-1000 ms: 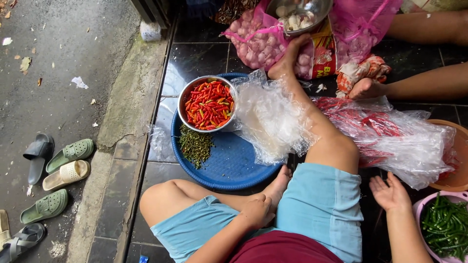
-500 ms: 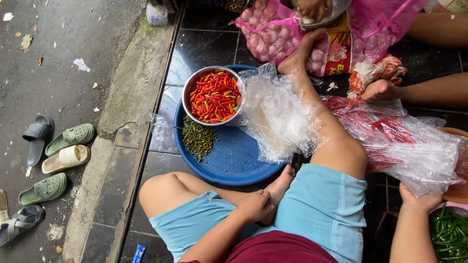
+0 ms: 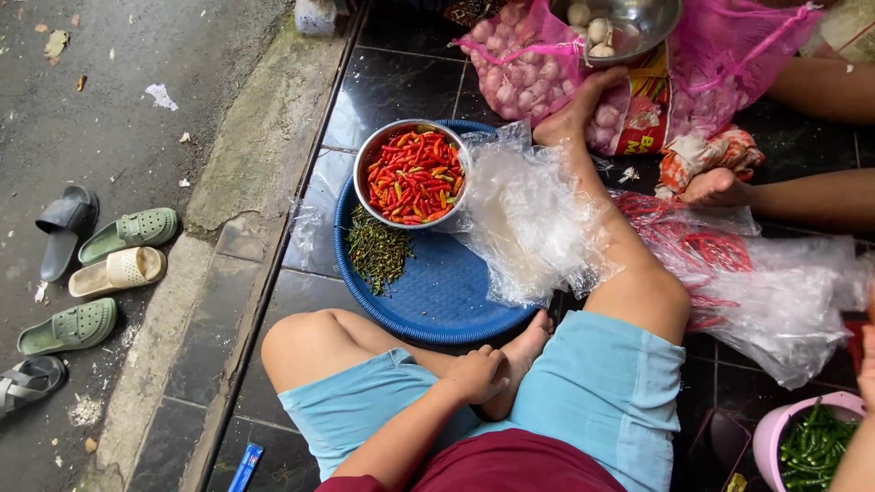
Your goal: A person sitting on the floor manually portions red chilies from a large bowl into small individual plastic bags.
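Two hands belong to the wearer. At lower centre the left hand [image 3: 478, 374] rests on the sole of the tucked-in foot [image 3: 527, 351], fingers loosely curled and close together, pinching nothing. Only a sliver of the right hand [image 3: 869, 360] shows at the right edge, so I cannot tell how its fingers lie. It is near a pink plastic bowl [image 3: 767, 435] of slim green chillies [image 3: 816, 442].

Just beyond the foot, mid-frame, lies a round blue tray [image 3: 433, 296] with a ribbed, woven-looking surface. On it are a loose heap of dry green stalks [image 3: 378, 251] and a shiny metal bowl [image 3: 365, 157] piled with glossy red chillies [image 3: 415, 175]. A crumpled clear bag [image 3: 529, 219] drapes over the tray's right rim.

The film looks thin and the chillies slick. Handling them well probably means pinching each by its stalk end and keeping stalks apart from pods.

At the top, a pink mesh sack [image 3: 533, 77] bulges with garlic bulbs.
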